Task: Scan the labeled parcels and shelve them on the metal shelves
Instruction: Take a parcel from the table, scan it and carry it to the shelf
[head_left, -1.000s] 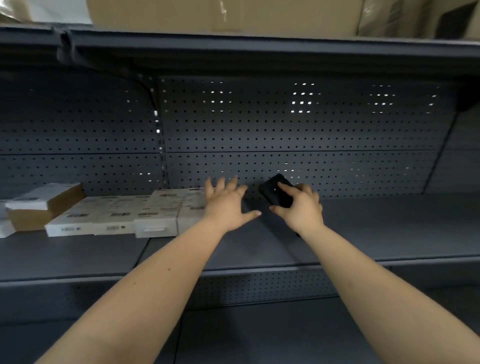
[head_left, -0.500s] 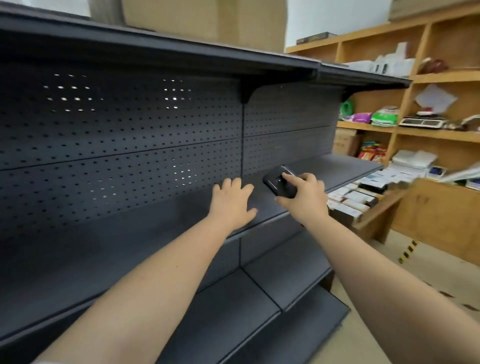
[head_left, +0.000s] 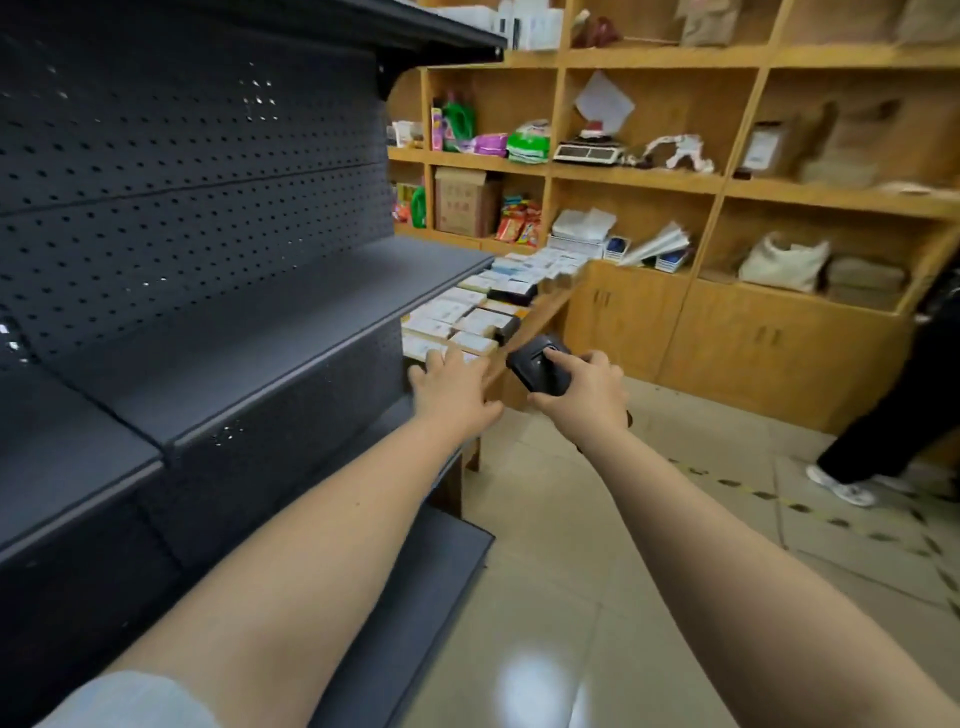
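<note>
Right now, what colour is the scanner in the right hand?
Black; the scanner shows best in the head view.

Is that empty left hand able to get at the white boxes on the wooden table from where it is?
Probably yes. The left hand is open and stretched toward the parcels on the wooden table, with nothing in between; the scanner sits in the right hand.

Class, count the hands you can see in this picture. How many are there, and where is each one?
2. The left hand reaches, fingers spread, toward the parcels on the wooden table. The right hand beside it grips the black scanner.
</note>
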